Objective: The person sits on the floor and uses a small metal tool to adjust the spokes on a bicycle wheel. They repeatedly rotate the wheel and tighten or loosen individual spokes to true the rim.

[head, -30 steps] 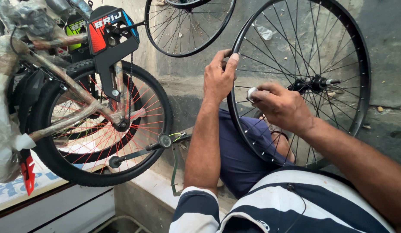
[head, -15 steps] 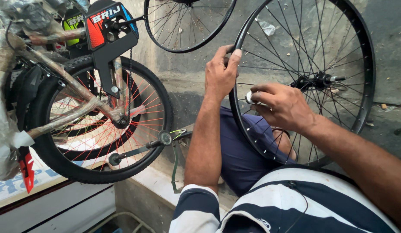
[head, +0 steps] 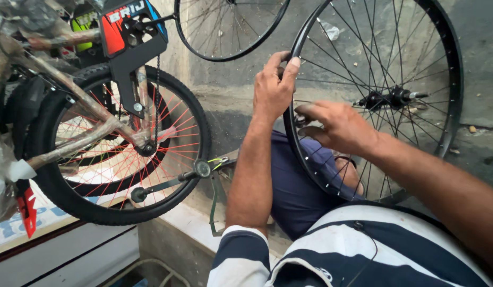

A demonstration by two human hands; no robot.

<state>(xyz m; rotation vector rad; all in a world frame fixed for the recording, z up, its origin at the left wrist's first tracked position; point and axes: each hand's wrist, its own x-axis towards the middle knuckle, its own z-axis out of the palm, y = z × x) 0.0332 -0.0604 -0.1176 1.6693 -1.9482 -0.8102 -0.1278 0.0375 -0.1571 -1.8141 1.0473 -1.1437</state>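
Note:
A bare black bicycle wheel rim [head: 454, 79] with thin steel spokes and a black hub [head: 391, 98] stands upright in front of me, resting by my knee. My left hand [head: 273, 85] grips the rim at its upper left edge, thumb and fingers wrapped around it. My right hand [head: 336, 125] is inside the wheel near the left rim, fingers pinched on a small silvery tool at a spoke end. The tool is mostly hidden by the fingers.
A small bicycle with a black tyre and red spokes [head: 124, 154] stands at the left, wrapped in plastic, its pedal crank [head: 201, 169] pointing toward my left arm. A second bare rim [head: 230, 26] leans on the concrete wall above. A white step edge [head: 71, 250] lies below.
My right hand has shifted slightly down and left along the rim. The left hand keeps its grip on the rim's upper edge. The view has tilted a little.

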